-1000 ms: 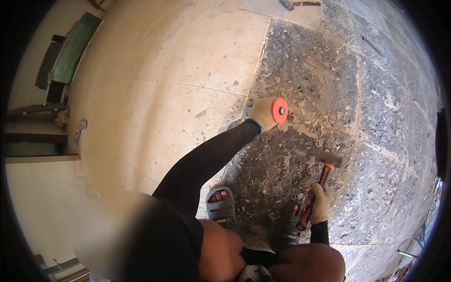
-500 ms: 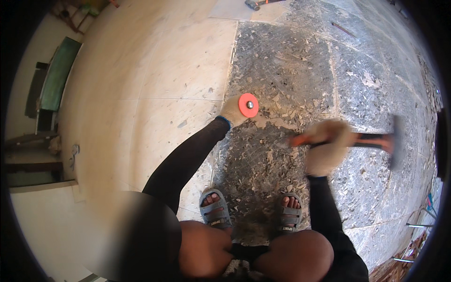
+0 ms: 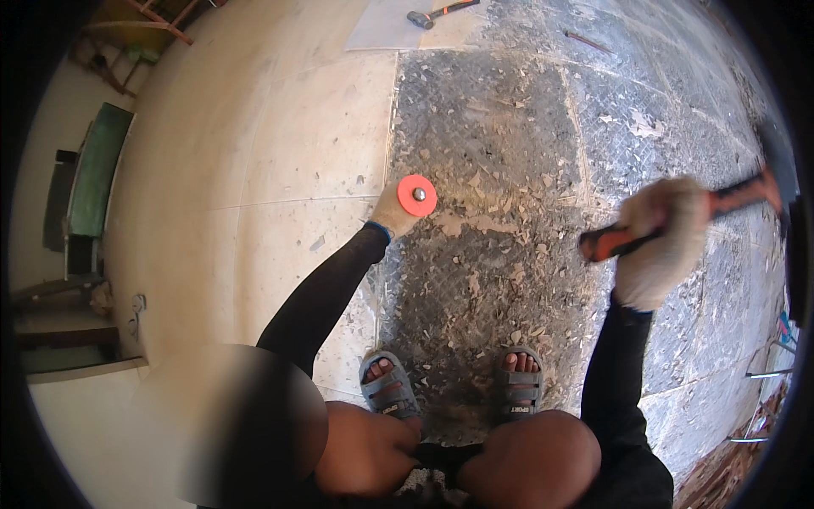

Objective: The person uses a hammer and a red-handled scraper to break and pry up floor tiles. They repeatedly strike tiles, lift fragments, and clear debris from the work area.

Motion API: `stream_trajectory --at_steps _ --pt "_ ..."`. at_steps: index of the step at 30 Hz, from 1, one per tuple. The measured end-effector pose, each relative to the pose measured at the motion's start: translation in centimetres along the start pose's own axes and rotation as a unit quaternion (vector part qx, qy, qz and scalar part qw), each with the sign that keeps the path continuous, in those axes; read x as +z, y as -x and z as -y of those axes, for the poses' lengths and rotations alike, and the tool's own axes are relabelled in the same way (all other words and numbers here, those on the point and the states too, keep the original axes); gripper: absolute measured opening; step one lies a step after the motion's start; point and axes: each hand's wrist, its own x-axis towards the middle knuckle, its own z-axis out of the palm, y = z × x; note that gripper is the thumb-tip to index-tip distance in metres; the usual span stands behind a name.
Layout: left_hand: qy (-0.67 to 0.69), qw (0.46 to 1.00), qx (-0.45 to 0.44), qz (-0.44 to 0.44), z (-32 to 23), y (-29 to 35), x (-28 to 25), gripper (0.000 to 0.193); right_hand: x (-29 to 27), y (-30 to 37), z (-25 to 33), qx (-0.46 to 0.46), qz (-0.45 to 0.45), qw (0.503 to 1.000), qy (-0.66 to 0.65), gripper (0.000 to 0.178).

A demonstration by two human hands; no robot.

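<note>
My left hand (image 3: 389, 209), in a pale glove, is closed around a chisel with a round red hand guard (image 3: 405, 194). The chisel's metal striking end points up at me, while its blade is hidden below the guard and hand. It is held at the border between the pale tiles (image 3: 318, 144) and the dark, chipped strip of floor (image 3: 475, 110). Off to the right, my gloved right hand (image 3: 660, 254) grips a hammer by its orange and black handle (image 3: 610, 243). The hammer is raised, apart from the chisel, its head (image 3: 776, 174) dim at the picture's right rim.
Broken chips (image 3: 483, 225) litter the dark strip between my sandalled feet and beyond. A second hammer (image 3: 443, 13) lies on a tile at the far end, with a thin rod (image 3: 588, 41) to its right. A green panel (image 3: 97, 174) stands along the left wall.
My right hand has swung the hammer outward to the right, and the handle now tilts. The left hand still holds the chisel at the same tile border; the whole view has shifted slightly.
</note>
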Motion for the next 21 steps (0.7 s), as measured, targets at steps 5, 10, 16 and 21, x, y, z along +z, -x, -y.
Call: stream_trajectory --at_steps 5,10,16,21 --pt "-0.018 1.0 0.009 0.008 0.4 0.0 0.5 0.032 3.1 2.0 -2.0 -0.023 -0.044 0.988 -0.148 0.027" --pt "0.013 1.0 0.009 0.005 0.5 -0.3 0.3 0.034 1.5 14.5 -14.6 0.363 0.285 0.847 0.263 0.034" --pt "-0.038 0.998 -0.025 0.041 -0.3 -0.6 0.1 0.033 -2.6 8.9 -9.4 0.349 0.162 0.914 0.128 0.026" --pt "-0.052 0.998 -0.015 0.02 -0.2 -0.4 0.6 0.031 -1.4 -0.7 -0.3 0.033 -0.016 0.999 -0.016 0.033"
